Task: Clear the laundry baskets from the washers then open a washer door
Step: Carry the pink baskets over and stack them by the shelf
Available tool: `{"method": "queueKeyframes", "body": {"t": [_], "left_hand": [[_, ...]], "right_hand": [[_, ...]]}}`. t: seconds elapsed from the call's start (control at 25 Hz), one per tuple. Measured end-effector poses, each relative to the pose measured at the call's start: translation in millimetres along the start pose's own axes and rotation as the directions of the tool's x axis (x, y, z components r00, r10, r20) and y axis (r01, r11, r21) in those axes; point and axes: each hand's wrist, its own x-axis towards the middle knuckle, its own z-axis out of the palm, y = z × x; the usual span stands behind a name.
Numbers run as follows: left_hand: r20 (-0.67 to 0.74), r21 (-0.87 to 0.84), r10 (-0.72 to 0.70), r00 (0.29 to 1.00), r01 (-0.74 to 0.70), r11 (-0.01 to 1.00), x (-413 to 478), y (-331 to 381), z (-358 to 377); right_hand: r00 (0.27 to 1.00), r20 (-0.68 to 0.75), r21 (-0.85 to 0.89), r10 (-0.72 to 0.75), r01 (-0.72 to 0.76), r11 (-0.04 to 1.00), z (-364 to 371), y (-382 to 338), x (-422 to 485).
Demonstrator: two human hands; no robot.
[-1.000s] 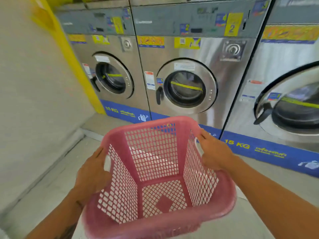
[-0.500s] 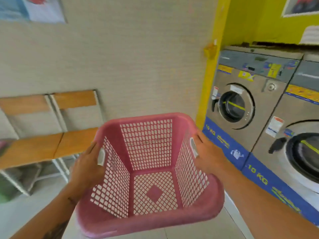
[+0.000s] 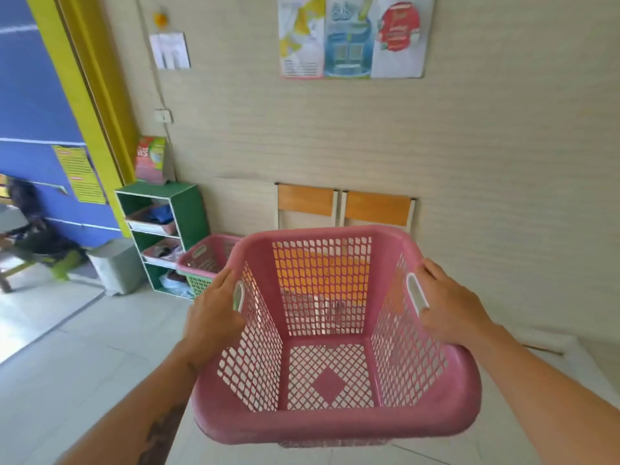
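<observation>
The empty pink basket is held above the floor, gripped at its 2 side handles by the left hand and right hand, fingers curled round them; no washer is seen; if swung carelessly, the 2 chairs ahead could be struck, or the stacked baskets toppled.

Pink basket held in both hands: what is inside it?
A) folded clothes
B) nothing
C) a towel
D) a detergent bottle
B: the pink basket shows only its bare mesh floor and walls, with the left hand and the right hand gripping its side handles.
</observation>
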Motion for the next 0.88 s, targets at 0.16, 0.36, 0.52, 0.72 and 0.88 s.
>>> {"method": "queueKeyframes", "body": {"t": [0.16, 0.36, 0.52, 0.72, 0.88], "left_hand": [[-0.011, 0.062, -0.143, 0.99, 0.143, 0.988, 35.3, -76.9, -28.9], [-0.059, 0.125, -0.207, 0.977, 0.213, 0.969, 110.9, -161.1, -35.5], [-0.111, 0.214, -0.242, 0.964, 0.261, 0.941, 193.8, -224.3, -28.7], [-0.167, 0.223, -0.303, 0.938, 0.335, 0.915, 279.1, -294.0, -24.4], [-0.163, 0.195, -0.295, 0.942, 0.324, 0.926, 348.2, -370.8, -19.6]], "right_hand": [[0.993, 0.005, 0.022, -0.115, 0.115, 0.993, 22.2, -69.2, 90.8], [0.98, 0.032, 0.069, -0.198, 0.196, 0.978, 63.5, -129.1, 224.9], [0.968, 0.03, 0.099, -0.248, 0.244, 0.965, 96.6, -174.5, 345.1], [0.942, -0.008, 0.133, -0.337, 0.335, 0.933, 117.9, -231.4, 479.2], [0.941, -0.039, 0.086, -0.337, 0.339, 0.937, 155.9, -280.6, 564.4]]}}
